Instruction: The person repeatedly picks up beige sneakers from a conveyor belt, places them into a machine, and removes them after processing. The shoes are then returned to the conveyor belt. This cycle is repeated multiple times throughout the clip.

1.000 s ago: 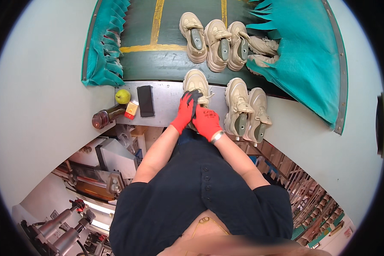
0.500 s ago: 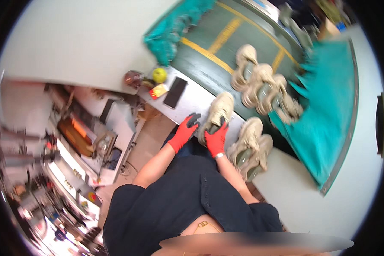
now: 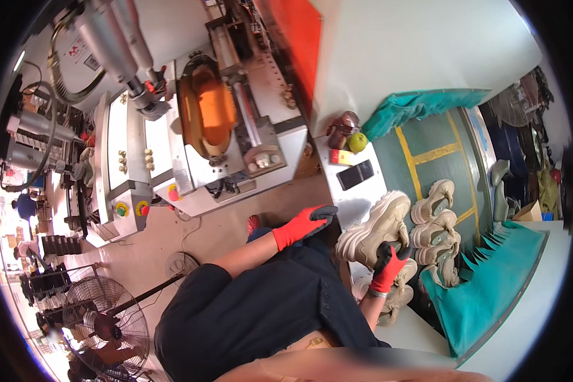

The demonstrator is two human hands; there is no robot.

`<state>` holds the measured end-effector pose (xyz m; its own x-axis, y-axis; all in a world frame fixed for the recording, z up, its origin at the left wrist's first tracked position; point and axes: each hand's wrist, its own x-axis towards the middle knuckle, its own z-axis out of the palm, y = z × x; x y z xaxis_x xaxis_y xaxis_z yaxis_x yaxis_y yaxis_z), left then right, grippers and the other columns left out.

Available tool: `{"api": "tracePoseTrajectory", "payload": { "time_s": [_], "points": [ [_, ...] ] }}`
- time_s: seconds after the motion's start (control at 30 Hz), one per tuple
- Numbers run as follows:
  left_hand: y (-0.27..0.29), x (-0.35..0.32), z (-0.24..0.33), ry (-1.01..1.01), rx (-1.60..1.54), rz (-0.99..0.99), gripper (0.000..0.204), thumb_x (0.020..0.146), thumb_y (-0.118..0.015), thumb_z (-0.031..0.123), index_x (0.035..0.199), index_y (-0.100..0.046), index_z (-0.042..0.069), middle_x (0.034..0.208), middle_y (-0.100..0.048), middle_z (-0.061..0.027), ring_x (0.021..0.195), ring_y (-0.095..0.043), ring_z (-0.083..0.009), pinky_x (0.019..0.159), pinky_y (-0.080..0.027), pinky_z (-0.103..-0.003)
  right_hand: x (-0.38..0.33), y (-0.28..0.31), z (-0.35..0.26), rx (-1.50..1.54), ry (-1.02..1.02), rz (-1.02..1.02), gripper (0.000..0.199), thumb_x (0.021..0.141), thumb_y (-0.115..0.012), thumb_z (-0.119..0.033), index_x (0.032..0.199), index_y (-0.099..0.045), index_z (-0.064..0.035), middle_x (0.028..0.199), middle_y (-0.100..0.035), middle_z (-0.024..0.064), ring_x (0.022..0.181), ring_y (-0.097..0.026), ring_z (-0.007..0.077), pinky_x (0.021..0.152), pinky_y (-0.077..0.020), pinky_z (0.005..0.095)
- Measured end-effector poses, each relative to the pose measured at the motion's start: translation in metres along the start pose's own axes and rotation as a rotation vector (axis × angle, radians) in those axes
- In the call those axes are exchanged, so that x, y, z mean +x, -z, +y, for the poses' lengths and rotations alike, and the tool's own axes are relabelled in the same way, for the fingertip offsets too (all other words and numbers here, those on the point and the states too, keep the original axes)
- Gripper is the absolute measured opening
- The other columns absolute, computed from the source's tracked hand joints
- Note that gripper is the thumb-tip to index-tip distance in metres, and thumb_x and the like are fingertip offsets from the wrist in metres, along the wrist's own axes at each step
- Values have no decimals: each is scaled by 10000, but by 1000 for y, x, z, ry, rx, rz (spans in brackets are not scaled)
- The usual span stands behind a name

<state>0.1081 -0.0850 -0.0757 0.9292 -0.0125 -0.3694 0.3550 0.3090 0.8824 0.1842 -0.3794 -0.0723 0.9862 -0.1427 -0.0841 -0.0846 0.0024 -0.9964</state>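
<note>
L hand empty, R hand grips beige shoe; phone on ledge nr grn belt; fan far L.

A green fruit, brown bottle and small box crowd one end of the ledge. A phone lies beside them.

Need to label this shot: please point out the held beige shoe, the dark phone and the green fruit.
Held beige shoe (image 3: 377, 225): head view, on its side.
Dark phone (image 3: 355, 175): head view, middle of its upper face.
Green fruit (image 3: 358, 142): head view, middle of its rounded skin.
</note>
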Motion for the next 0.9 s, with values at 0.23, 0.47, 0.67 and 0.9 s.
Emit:
{"api": "tracePoseTrajectory", "payload": {
  "time_s": [0.23, 0.47, 0.67, 0.9],
  "points": [
    [106, -90, 50, -272, -12, -152, 521, 1052, -647, 240, 1491, -533, -18, 1392, -638, -114, 1279, -590, -193, 1111, -455, -363, -76, -161, -161, -149, 270, -234, 703, 786, -580, 7, 1478, -466, 51, 1434, -542, 157, 1314, -516, 253, 1142, -383, 343],
    [209, -210, 88, -280, -227, 98, 617, 1011, -667, 236, 1527, -483, -48, 1460, -595, -134, 1380, -526, -206, 1173, -391, -362, -102, -337, -202, 126, 202, -680, 754, 773, -675, -28, 1503, -489, 5, 1431, -577, 117, 1345, -526, 239, 1160, -389, 357],
    [267, -266, 65, -454, -202, 350, 533, 1062, -595, 202, 1511, -488, -66, 1455, -592, -170, 1370, -563, -262, 1186, -402, -391, -79, -504, -171, 90, 374, -1098, 541, 825, -664, 34, 1362, -607, 4, 1322, -666, 106, 1267, -591, 219, 1126, -420, 325],
    [266, -314, 47, -565, -256, 687, 599, 1081, -591, 366, 1482, -505, -71, 1449, -594, -182, 1361, -574, -290, 1178, -426, -423, -16, -684, -55, -322, 462, -1042, 660, 766, -740, -115, 1403, -576, -70, 1122, -747, 155, 1121, -702, 315, 966, -538, 396]
  ]
}}
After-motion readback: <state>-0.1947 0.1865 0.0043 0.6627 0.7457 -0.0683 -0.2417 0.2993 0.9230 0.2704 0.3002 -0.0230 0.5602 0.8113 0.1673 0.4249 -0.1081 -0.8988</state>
